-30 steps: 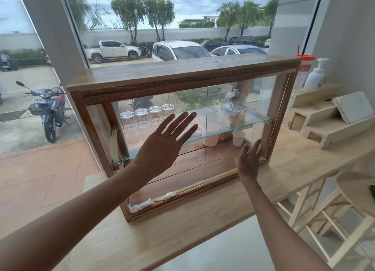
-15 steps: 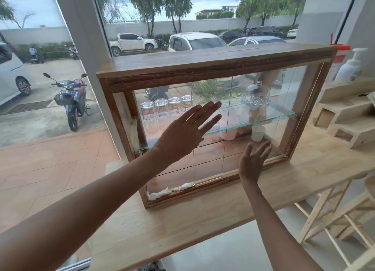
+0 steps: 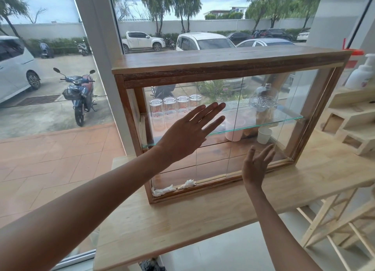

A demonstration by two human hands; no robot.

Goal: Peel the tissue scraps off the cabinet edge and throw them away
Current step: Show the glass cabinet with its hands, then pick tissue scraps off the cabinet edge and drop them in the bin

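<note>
Two white tissue scraps (image 3: 172, 187) lie stuck along the bottom front edge of the wooden cabinet (image 3: 223, 68), at its lower left corner: a larger wad in the corner itself and a smaller piece just to the right of it, both against the foot of the glass. The cabinet stands on a pale wooden worktop (image 3: 182, 220) and has glass doors (image 3: 215, 161) and a glass shelf (image 3: 263, 123) inside. On that shelf, toward the cabinet's left side, four clear jars (image 3: 174, 108) stand in a row; under it, toward the middle, stand a pink cup (image 3: 233, 128) and a white cup (image 3: 264, 135).

The left hand (image 3: 184, 137) is raised flat before the glass, above the scraps, fingers (image 3: 211, 112) spread and holding nothing. The right hand (image 3: 256, 165) is low before the cabinet's right half, well apart from the scraps, fingers apart and empty.
</note>
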